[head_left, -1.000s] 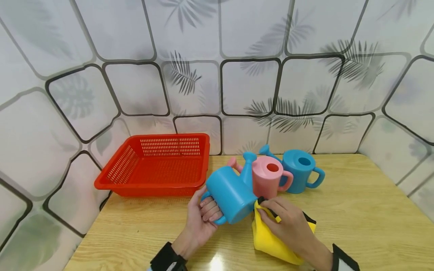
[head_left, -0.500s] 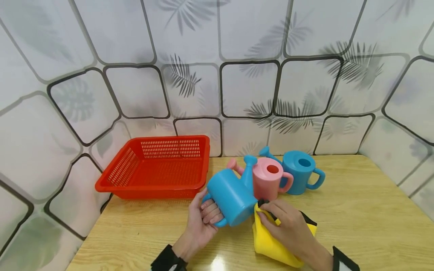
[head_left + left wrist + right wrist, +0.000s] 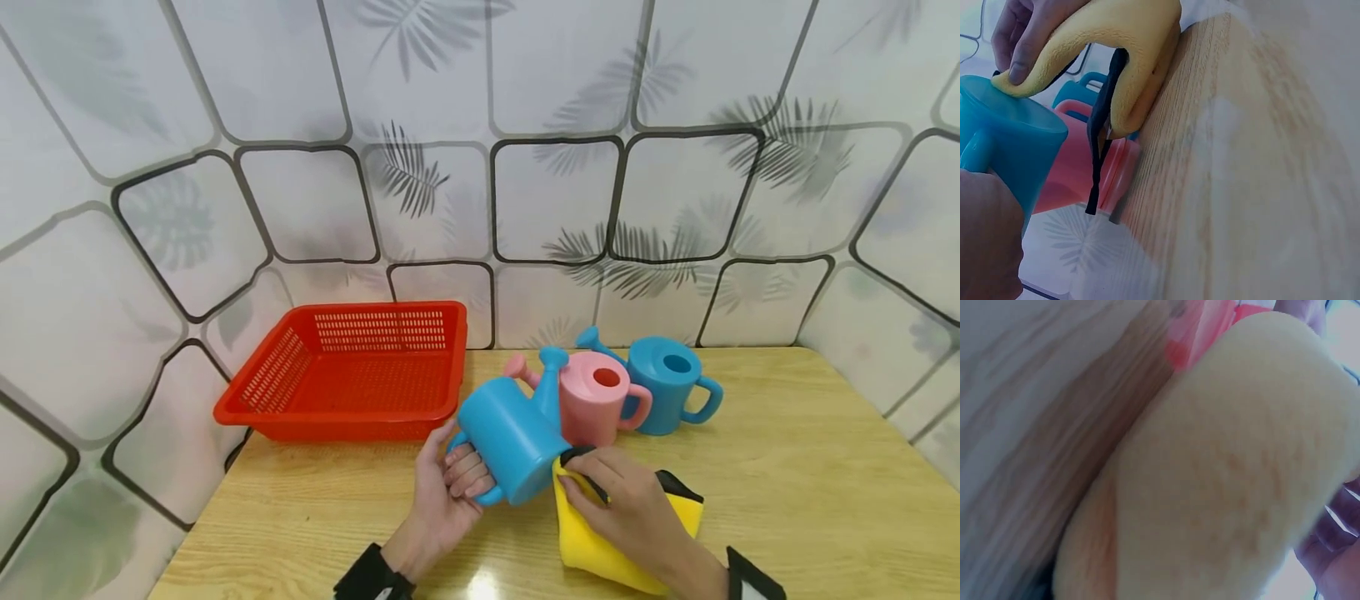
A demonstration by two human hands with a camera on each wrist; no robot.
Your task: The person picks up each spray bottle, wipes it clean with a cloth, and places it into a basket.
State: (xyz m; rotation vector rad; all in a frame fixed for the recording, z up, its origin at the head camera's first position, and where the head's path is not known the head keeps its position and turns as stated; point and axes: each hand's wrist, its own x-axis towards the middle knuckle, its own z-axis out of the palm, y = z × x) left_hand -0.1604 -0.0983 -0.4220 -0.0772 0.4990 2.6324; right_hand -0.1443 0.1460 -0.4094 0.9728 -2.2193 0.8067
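A blue watering can (image 3: 512,437) is tipped on its side above the table, its base turned toward the right. My left hand (image 3: 448,492) grips it by the handle, fingers curled through. My right hand (image 3: 626,504) pinches a yellow cloth (image 3: 600,554) with black edging between thumb and fingers. In the left wrist view, the cloth (image 3: 1141,25) touches the can's base (image 3: 1016,106). The cloth's lower part hangs down by the table. In the right wrist view the cloth (image 3: 1229,462) fills most of the picture and hides the can.
A pink watering can (image 3: 588,400) and another blue watering can (image 3: 660,387) stand upright on the wooden table (image 3: 795,467), just behind the right hand. At the back left sits a red plastic basket (image 3: 337,429) with slotted sides. A patterned curtain (image 3: 555,200) surrounds the table's back and sides.
My right hand has shifted slightly left with the cloth, its edge moving over the can's base. The left hand and the tipped can stay almost still.
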